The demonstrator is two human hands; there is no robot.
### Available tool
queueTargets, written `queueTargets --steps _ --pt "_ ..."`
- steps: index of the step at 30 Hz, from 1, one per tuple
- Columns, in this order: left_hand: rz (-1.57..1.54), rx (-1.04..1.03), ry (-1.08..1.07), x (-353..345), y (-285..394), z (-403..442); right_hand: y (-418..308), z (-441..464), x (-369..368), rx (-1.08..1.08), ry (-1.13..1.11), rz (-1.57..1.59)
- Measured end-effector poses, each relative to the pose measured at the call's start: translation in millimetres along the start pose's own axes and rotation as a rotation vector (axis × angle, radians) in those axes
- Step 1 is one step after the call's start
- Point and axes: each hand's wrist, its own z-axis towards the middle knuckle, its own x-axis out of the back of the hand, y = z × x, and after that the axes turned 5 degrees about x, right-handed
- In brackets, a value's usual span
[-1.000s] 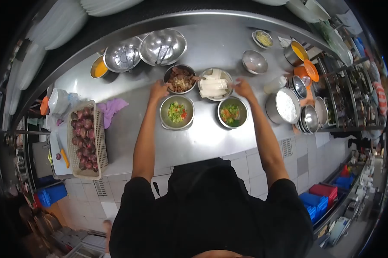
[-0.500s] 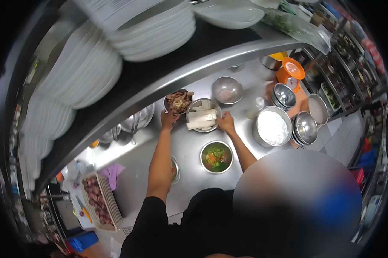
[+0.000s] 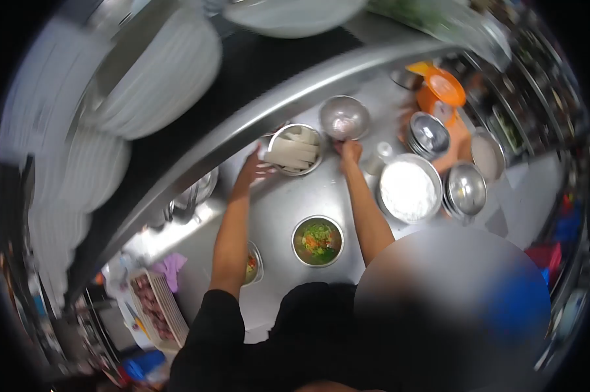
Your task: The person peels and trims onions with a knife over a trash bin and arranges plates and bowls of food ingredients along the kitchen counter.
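Note:
My left hand [image 3: 250, 168] is beside a metal bowl of thick white strips [image 3: 293, 150], its fingers spread and slightly blurred near the left rim. At the near rim of another steel bowl [image 3: 344, 119], my right hand [image 3: 350, 151] has its fingers closed. That bowl holds something pale at its bottom. Between my forearms stands a metal bowl of chopped green and orange vegetables [image 3: 317, 242]. Partly behind my left forearm is a smaller container [image 3: 253, 264] with reddish contents.
On the right are a large bowl of white material [image 3: 410, 189], stacked metal bowls [image 3: 465, 189] and an orange container [image 3: 441, 90]. A basket of red onions [image 3: 167, 307] is at lower left. The steel shelf edge [image 3: 242, 124] overhangs the counter, with white dishes above.
The bowl of white strips has shifted left, and the bowl of brown pieces is no longer visible. My right hand has left the strips' bowl for the steel bowl behind; my left fingers have spread.

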Motion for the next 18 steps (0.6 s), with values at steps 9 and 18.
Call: queueTargets --steps 9,18 --pt "-0.350 -0.267 -0.196 -55.9 -63.6 -11.1 -75.8 -78.0 -55.2 0.346 -0.300 -0.041" --pt "-0.716 -0.782 0.316 36.8 -234.3 -252.5 -20.7 -343.2 -28.5 0.019 -0.936 -0.314"
